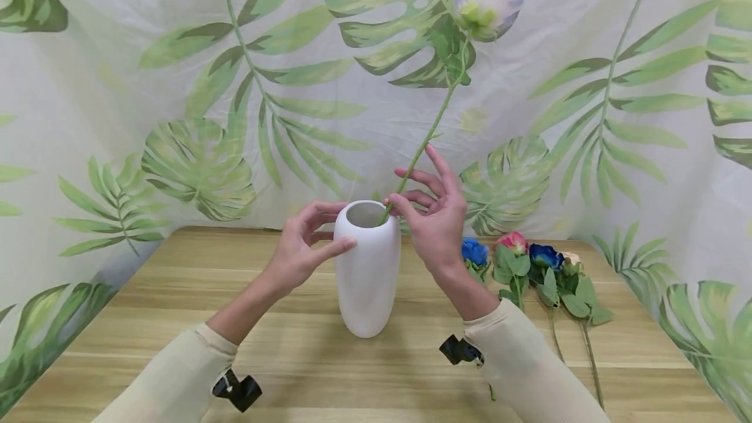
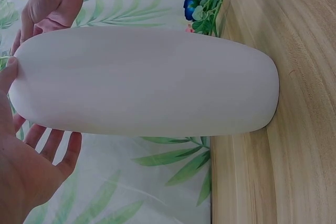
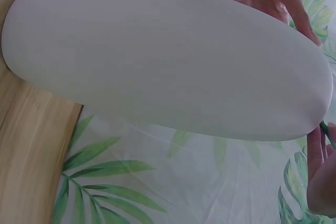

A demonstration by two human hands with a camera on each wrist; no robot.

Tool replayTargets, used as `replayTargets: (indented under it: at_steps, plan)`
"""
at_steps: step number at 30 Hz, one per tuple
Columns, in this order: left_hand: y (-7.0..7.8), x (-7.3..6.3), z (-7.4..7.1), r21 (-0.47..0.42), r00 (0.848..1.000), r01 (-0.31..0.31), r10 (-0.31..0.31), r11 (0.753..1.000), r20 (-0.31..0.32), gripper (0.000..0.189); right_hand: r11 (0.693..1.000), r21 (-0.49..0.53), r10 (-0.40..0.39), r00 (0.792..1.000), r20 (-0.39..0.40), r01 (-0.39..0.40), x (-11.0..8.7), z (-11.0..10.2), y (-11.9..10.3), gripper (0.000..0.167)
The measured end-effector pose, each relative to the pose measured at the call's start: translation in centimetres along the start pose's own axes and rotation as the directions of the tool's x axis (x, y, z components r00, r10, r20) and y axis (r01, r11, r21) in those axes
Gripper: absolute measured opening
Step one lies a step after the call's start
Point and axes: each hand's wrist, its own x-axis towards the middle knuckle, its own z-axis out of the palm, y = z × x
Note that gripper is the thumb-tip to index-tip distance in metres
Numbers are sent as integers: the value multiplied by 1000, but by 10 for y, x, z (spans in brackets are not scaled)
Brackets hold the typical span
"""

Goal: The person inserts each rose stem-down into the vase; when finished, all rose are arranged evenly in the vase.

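Note:
A tall white vase (image 1: 368, 279) stands upright on the table. My left hand (image 1: 299, 247) holds its upper left side near the rim, thumb in front and fingers behind; the left wrist view shows the same left hand (image 2: 37, 166) around the vase's top end. Between thumb and fingers my right hand (image 1: 437, 224) pinches the green stem of an artificial flower with a pale lilac-white bloom (image 1: 490, 2). The stem's lower end is inside the vase mouth, leaning right. In the right wrist view the vase (image 3: 168, 61) hides most of the stem.
Several artificial flowers lie on the wooden table (image 1: 282, 371) at the right: a light blue flower (image 1: 474, 251), a pink one (image 1: 513, 242), a dark blue one (image 1: 546, 256) and a cream one (image 1: 571, 258). A leaf-patterned cloth (image 1: 294, 149) hangs behind the table.

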Motion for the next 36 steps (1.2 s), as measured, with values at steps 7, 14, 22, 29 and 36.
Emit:
replayTargets:
  at_steps: [7,14,22,29,36]
  plan:
    - [-1,0,0,6,1000,3,-3,1000,0,48,997,-71,-24,999,27,26,1,-1,0,84]
    - [-2,0,0,7,1000,-4,4,1000,3,47,999,-27,-44,995,90,46,2,-2,2,92]
    - [-2,-1,-1,-5,1000,-11,11,1000,-2,47,997,24,-71,990,121,68,3,-3,6,93]
    - [-1,0,0,-9,1000,-9,9,1000,0,47,995,65,-82,989,120,74,3,-2,8,90]
    - [-1,1,0,-7,1000,1,-1,1000,0,48,994,83,-76,987,144,64,3,-2,7,82]
